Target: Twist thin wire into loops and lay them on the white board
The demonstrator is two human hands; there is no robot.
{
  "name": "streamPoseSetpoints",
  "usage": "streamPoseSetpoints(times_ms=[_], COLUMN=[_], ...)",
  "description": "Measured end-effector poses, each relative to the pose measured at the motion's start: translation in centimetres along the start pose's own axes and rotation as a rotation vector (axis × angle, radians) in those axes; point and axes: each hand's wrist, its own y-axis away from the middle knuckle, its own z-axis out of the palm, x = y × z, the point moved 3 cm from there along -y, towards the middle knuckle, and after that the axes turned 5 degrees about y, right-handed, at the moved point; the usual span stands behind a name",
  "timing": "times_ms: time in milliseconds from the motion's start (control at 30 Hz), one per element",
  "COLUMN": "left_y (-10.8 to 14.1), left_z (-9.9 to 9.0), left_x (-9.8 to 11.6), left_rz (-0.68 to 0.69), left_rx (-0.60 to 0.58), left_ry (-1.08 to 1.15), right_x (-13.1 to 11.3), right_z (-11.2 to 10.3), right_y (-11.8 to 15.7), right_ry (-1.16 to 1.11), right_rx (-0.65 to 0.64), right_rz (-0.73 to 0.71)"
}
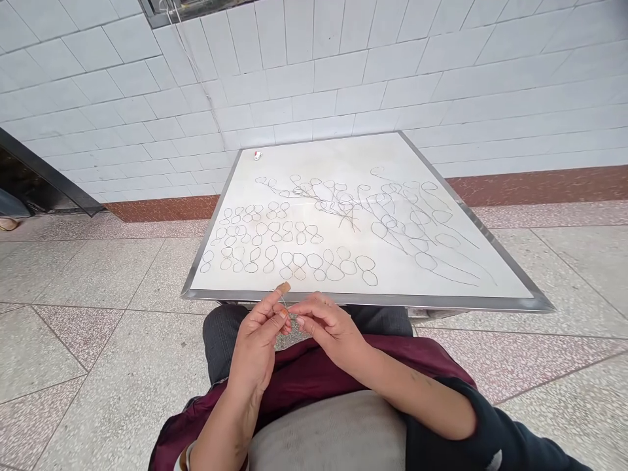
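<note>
Both hands meet just in front of the near edge of a white table. My left hand [260, 333] pinches a thin wire [285, 303], and a tan wrapping covers the tip of its index finger. Close beside it on the right, my right hand [330, 322] has thumb and index finger pressed together on the same wire. On the tabletop lie rows of figure-eight wire loops [294, 265] at the left and middle. Longer wire pieces with looped ends [392, 219] are spread and tangled toward the back and right.
The white table [373, 300] has a grey metal rim and stands by a tiled wall [338, 78]. A small red and white object [258, 156] sits at its back left corner. Cords hang down the wall. At the far left edge, part of another person [8, 209] shows.
</note>
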Motion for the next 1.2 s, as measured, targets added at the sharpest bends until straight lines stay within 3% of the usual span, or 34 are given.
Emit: streamPoseSetpoints(times_ms=[133,333,400,867,1200], left_y=[0.0,0.1,0.1,0.2,0.1], left_z=[0.0,0.4,0.5,-0.2,-0.5], left_x=[0.0,-0.1,-0.2,-0.1,-0.3], left_rz=[0.006,0.078,0.094,0.111,0.04], left_rx=[-0.032,0.014,0.032,-0.024,0.026], left_ry=[-0.041,-0.025,-0.016,-0.165,-0.022], right_x=[0.2,0.8,0.6,0.5,0.6], right_z=[-0.2,1.0,1.4,0.7,0.9], right_y=[-0.1,0.5,0.7,0.3,0.3], right_ry=[0.052,-0.382,-0.48,-0.383,-0.414], right_rx=[-0.015,-0.04,-0.063,-0.047,-0.062], right_rz=[-0.05,0.318,0.37,0.383,0.334])
